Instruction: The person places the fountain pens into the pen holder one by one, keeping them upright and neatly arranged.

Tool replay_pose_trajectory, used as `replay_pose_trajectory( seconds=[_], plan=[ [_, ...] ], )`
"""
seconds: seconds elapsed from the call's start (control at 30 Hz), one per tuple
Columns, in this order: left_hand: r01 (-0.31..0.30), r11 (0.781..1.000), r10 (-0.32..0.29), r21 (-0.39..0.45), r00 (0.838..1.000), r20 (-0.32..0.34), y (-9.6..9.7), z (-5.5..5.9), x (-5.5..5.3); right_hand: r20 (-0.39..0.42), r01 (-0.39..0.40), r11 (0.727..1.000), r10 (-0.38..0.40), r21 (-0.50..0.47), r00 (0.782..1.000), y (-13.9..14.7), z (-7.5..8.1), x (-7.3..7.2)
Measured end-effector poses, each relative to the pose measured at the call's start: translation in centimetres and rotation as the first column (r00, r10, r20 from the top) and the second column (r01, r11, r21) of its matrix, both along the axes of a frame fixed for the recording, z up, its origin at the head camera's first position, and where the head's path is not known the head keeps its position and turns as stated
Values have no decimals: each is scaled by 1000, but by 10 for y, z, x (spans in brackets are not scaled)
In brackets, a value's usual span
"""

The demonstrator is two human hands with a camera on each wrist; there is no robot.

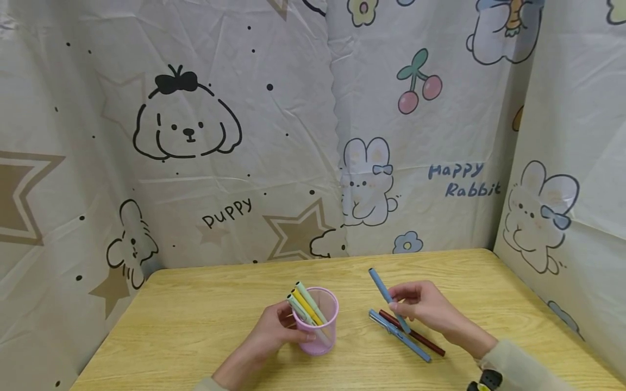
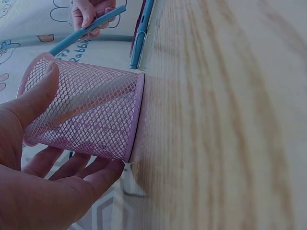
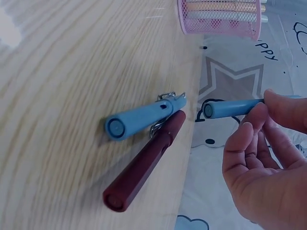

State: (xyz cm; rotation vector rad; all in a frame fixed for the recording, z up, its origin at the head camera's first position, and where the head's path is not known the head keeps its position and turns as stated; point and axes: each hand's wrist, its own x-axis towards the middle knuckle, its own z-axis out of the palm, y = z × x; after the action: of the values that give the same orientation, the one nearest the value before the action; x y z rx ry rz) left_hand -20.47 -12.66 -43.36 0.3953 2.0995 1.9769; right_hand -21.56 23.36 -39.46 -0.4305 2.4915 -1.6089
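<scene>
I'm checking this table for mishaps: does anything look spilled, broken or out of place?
Nothing looks spilled or broken. Only two things seem stray: a clipped blue pen and a dark red pen lie loose on the table, right of the pink mesh cup, while other pens lean inside it.

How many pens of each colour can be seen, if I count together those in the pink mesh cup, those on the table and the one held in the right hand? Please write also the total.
Blue pens: 2
Light green pens: 2
Yellow pen: 1
Dark red pen: 1
Total: 6
</scene>
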Motion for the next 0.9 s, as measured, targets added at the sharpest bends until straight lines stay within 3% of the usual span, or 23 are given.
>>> replay_pose_trajectory(
  seconds=[0.37, 0.9],
  plan=[
    [0, 1000, 0, -4, 1000, 1, 0, 0, 0, -13, 0, 999, -1, -35, 1000, -14, 6, 1],
    [-12, 1000, 12, -26, 1000, 2, 1, -1, 0, -99, -7, 998, 1, -58, 995, -39, 19, 1]
  ],
)
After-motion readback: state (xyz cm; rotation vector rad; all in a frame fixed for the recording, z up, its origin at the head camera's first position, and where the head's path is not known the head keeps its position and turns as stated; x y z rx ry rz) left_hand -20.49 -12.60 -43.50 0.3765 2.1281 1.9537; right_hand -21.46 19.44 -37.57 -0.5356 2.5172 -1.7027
